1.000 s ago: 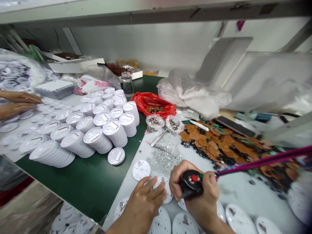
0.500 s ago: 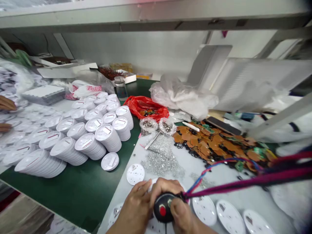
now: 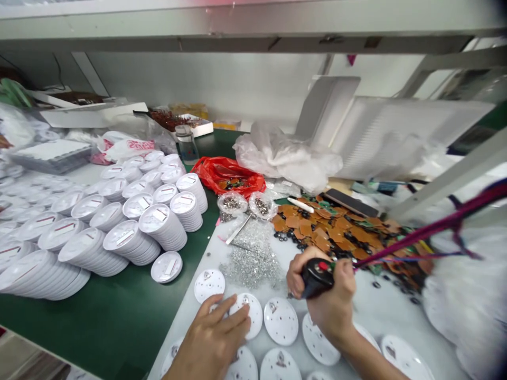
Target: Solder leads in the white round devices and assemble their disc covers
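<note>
My right hand (image 3: 330,295) is closed around a black power screwdriver (image 3: 316,276) with a red button, its red and blue cable (image 3: 428,232) running up to the right. It hovers above white round discs (image 3: 281,320) laid in rows on the white work surface (image 3: 380,311). My left hand (image 3: 212,338) lies flat with fingers spread, fingertips on a white disc (image 3: 249,311). A pile of small silver screws (image 3: 253,253) lies just beyond both hands.
Leaning stacks of white round covers (image 3: 134,221) fill the green belt (image 3: 119,316) at left. Brown circuit boards (image 3: 340,232), a red bag (image 3: 227,177), clear plastic bags (image 3: 285,153), a small bottle (image 3: 185,142) and white trays (image 3: 51,153) lie further back. A shelf runs overhead.
My right hand lifted the screwdriver off the near disc and moved right. My left hand slid left and flattened. The view shifted right; another person's hands at far left left the frame.
</note>
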### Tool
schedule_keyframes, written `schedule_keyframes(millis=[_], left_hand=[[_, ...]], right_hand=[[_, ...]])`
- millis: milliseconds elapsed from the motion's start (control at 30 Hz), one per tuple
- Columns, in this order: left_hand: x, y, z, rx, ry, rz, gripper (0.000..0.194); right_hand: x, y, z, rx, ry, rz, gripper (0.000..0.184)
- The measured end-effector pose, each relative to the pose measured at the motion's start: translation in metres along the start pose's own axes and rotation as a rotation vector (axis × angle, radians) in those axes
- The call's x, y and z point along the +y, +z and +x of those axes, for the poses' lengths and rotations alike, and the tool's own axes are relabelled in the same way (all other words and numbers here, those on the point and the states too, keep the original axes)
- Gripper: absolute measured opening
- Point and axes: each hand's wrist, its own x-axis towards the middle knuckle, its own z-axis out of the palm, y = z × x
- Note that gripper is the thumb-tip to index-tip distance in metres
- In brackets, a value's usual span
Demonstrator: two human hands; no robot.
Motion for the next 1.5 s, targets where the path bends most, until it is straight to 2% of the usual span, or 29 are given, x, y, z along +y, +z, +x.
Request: schedule_keyframes(millis=[133,267,300,433,533,633,767,933,1067,1167,1300,1400,1500], left_hand=[[0.006,-0.022,0.022,0.06,-0.077,-0.094,0.023],[0.017,-0.041,0.056,-0.088,-0.254,-0.281,0.025],[0.019,-0.041,0.065,-0.127,-0.264,-0.324,0.026],[0.027,-0.026,0.085,-0.113,-0.317,-0.455,0.024],[0.027,-0.018,0.084,-0.08,-0.338,-0.519,0.01],[0.026,-0.025,0.078,-0.076,-0.344,-0.524,0.016],[0.022,-0.037,0.069,-0.082,-0.343,-0.579,0.014],[0.013,-0.041,0.056,-0.038,-0.366,-0.719,0.022],[0.007,-0.046,0.051,-0.027,-0.305,-0.589,0.031],[0.007,-0.056,0.05,-0.03,-0.309,-0.556,0.039],[0.012,-0.066,0.04,-0.038,-0.354,-0.395,0.032],[0.02,-0.058,0.027,-0.008,-0.25,-0.145,0.027],[0.028,-0.039,0.017,-0.003,-0.137,0.061,0.024]], right_hand=[[0.003,-0.003,0.0,0.009,-0.007,-0.016,0.062],[-0.023,0.009,-0.003,-0.012,-0.034,0.047,0.067],[-0.03,0.013,-0.003,-0.019,-0.029,0.077,0.067],[-0.046,0.029,-0.005,-0.02,0.023,0.164,0.067],[-0.046,0.037,-0.006,-0.011,0.056,0.195,0.067],[-0.043,0.042,-0.007,-0.014,0.08,0.222,0.067],[-0.041,0.053,-0.008,-0.041,0.111,0.261,0.07],[-0.039,0.069,-0.008,-0.033,0.14,0.314,0.065],[-0.035,0.082,-0.009,-0.114,0.178,0.308,0.062],[-0.033,0.089,-0.01,-0.154,0.18,0.29,0.064],[-0.028,0.09,-0.008,-0.165,0.137,0.244,0.063],[-0.016,0.086,-0.005,-0.189,0.123,0.187,0.065],[0.002,0.084,-0.003,-0.196,0.138,0.148,0.066]])
